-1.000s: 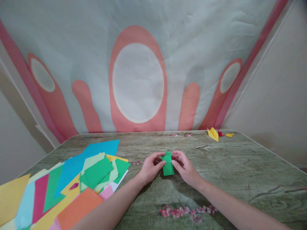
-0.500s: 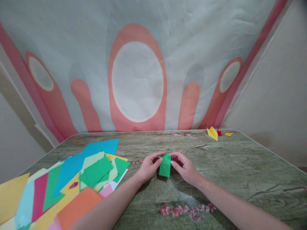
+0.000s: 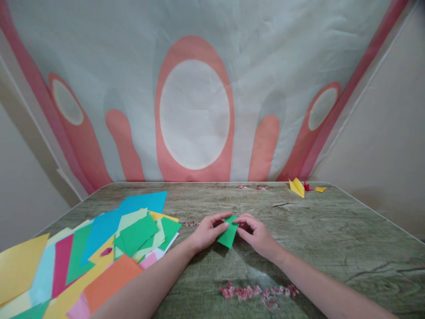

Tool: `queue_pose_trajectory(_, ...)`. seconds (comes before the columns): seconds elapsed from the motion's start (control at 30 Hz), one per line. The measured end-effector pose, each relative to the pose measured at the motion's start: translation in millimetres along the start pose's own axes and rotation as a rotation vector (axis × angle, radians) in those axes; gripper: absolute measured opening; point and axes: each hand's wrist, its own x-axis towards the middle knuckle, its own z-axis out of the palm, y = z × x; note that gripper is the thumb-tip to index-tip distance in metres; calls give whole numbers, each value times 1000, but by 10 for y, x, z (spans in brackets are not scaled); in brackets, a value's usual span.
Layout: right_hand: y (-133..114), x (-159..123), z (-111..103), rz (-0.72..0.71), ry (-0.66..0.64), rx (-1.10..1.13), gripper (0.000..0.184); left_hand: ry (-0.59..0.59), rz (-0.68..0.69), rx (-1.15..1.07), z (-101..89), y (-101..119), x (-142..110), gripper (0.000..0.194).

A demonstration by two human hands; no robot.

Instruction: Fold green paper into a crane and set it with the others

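Note:
A small green piece of paper (image 3: pixel 227 237) is held between my two hands, just above the wood-patterned table. My left hand (image 3: pixel 210 230) pinches its left edge, thumb on the front and fingers behind. At its upper right edge, my right hand (image 3: pixel 254 231) has thumb and fingertips closed on the paper. The sheet is tilted, its lower end pointing down and to the left. Whether it is folded at the top I cannot tell, since fingers cover part of it.
Loose coloured paper lies in a spread pile at the left, with green sheets (image 3: pixel 137 232), a blue sheet (image 3: pixel 142 201) and an orange sheet (image 3: pixel 111 281). A yellow folded paper (image 3: pixel 297 188) and a small red piece (image 3: pixel 308 187) sit at the table's (image 3: pixel 332 248) far right edge.
The green paper has turned clockwise, its lower end swinging left. My right fingers have shifted onto its upper right edge. The whole view has moved slightly.

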Motion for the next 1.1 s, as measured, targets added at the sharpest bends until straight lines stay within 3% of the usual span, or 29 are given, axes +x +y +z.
queue_pose_trajectory(0.23, 118, 13, -17, 38, 116, 51, 16, -11, 41, -109, 5, -35, 21, 50)
queue_pose_trajectory(0.6, 126, 13, -38, 16, 78, 32, 12, 3, -27, -129, -5, 30, 16, 47)
queue_pose_trajectory(0.9, 22, -11, -43, -47, 123, -31, 11, 56, -82, -171, 38, -30, 38, 45)
queue_pose_trajectory(1.1, 6, -19, -35, -61, 85, -24, 13, 90, -73, -192, 47, -39, 49, 40)
